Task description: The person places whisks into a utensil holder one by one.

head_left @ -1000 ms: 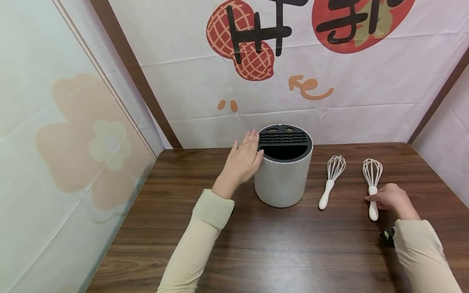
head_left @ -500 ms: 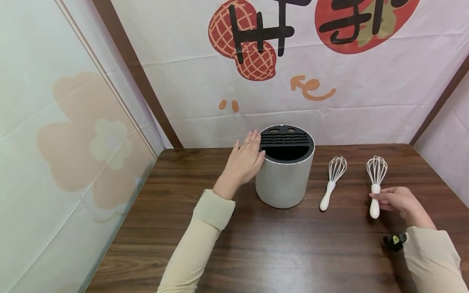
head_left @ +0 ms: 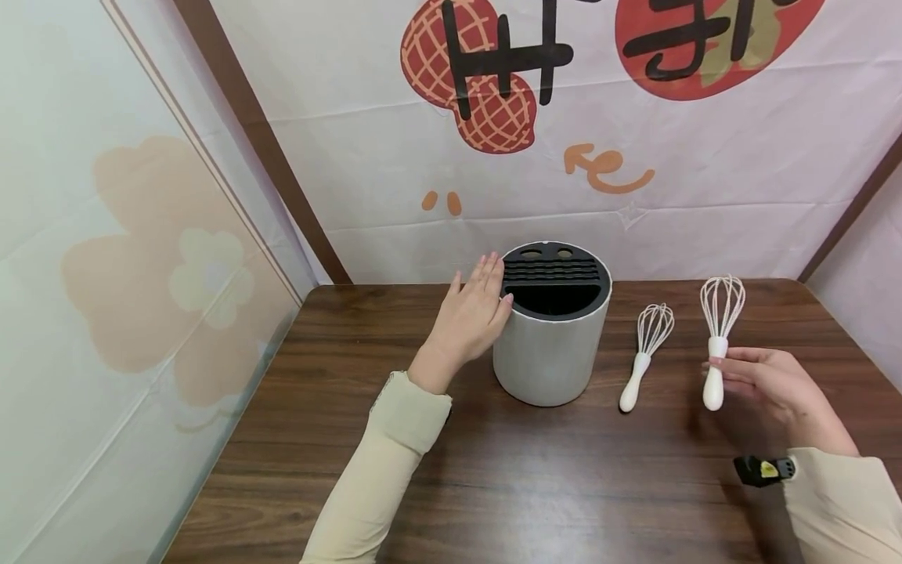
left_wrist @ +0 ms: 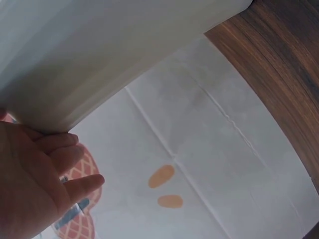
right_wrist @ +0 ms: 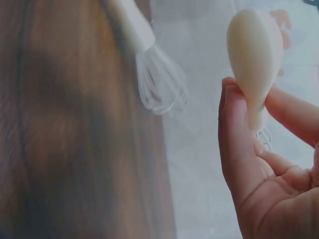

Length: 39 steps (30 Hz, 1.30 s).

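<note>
My right hand pinches a white whisk by its handle, between thumb and fingers. The whisk points its wire head away from me, raised over the table's right side; in the right wrist view the rounded handle end shows large. A second white whisk lies on the table to its left. My left hand rests with straight fingers against the left side of a light grey cylindrical utensil holder. Its black top has slots, two holes and a wide half-round opening.
The brown wooden table ends at a white printed cloth behind the holder. Another pale cloth hangs along the left edge. A small black wrist device sits at my right cuff.
My right hand has lifted the whisk off the table and tilted it a little. The left hand stays at the holder, and the other whisk lies as before.
</note>
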### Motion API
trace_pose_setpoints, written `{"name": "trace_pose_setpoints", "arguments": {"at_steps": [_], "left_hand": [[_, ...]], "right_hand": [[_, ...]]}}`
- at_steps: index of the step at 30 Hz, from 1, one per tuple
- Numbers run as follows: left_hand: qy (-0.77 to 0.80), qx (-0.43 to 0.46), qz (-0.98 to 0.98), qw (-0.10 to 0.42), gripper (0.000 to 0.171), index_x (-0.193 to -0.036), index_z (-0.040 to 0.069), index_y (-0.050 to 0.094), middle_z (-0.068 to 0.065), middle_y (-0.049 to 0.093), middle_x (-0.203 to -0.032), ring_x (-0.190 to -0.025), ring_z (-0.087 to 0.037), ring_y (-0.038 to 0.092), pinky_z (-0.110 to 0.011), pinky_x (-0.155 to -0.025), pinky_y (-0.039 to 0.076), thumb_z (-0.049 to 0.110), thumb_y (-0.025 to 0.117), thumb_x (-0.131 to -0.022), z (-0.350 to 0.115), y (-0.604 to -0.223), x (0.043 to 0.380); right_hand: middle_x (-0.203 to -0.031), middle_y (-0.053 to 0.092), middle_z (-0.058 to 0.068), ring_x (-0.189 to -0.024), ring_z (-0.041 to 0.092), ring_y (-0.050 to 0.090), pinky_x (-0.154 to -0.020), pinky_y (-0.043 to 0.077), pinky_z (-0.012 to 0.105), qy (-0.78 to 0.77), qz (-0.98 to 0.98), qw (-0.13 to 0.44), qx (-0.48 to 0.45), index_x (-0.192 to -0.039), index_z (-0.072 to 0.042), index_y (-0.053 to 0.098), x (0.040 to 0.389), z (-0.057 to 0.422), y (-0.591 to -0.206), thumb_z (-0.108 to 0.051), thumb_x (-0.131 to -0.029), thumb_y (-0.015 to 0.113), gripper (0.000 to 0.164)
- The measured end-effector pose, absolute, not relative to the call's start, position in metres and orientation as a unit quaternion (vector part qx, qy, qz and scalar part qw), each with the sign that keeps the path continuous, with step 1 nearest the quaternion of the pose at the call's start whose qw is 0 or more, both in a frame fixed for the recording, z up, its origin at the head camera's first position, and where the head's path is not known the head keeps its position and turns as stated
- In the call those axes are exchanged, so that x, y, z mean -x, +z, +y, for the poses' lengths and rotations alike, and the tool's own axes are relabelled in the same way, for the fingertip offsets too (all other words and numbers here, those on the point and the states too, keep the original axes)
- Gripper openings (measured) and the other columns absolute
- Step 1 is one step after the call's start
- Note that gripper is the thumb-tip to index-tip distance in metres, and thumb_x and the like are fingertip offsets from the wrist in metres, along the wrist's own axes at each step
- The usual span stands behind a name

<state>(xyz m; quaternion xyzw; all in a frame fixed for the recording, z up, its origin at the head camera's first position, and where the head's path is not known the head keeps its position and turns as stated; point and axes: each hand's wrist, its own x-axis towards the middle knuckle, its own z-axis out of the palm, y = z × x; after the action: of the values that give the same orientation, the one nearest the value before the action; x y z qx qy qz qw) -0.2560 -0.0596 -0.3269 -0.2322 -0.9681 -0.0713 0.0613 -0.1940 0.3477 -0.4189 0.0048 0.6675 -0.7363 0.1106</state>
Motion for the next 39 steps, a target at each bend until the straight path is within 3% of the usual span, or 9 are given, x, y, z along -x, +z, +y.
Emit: {"name": "trace_pose_setpoints", "arguments": {"at_steps": [18,28,39], "left_hand": [[-0.074,0.231,-0.968,0.067,0.057,-0.151,0.003,0.017,-0.007,0.013,-0.157,-0.144,-0.016,0.006,-0.045,-0.115,0.008,0.032,0.024,-0.102,-0.057,-0.324,0.251],[-0.070,0.228,-0.969,0.067,0.057,-0.151,0.003,0.016,-0.007,0.013,-0.157,-0.144,-0.017,0.007,-0.044,-0.115,0.008,0.032,0.024,-0.102,-0.056,-0.325,0.253],[-0.070,0.225,-0.969,0.067,0.057,-0.151,0.003,0.017,-0.008,0.014,-0.157,-0.144,-0.018,0.008,-0.045,-0.114,0.010,0.033,0.025,-0.102,-0.057,-0.326,0.255]], "right_hand": [[-0.090,0.072,0.006,-0.085,0.011,0.069,-0.070,0.055,0.024,-0.766,0.636,0.077,0.054,-0.093,-0.013,0.073,0.195,0.316,-0.384,0.009,-0.093,0.049,0.032],[-0.089,0.072,0.008,-0.083,0.015,0.070,-0.071,0.055,0.026,-0.790,0.608,0.028,0.069,-0.094,-0.006,0.072,0.195,0.295,-0.367,0.011,-0.089,0.054,0.025],[-0.088,0.072,0.007,-0.080,0.015,0.070,-0.066,0.055,0.026,-0.803,0.591,0.000,0.076,-0.094,-0.005,0.072,0.200,0.281,-0.356,0.016,-0.088,0.052,0.029]]}}
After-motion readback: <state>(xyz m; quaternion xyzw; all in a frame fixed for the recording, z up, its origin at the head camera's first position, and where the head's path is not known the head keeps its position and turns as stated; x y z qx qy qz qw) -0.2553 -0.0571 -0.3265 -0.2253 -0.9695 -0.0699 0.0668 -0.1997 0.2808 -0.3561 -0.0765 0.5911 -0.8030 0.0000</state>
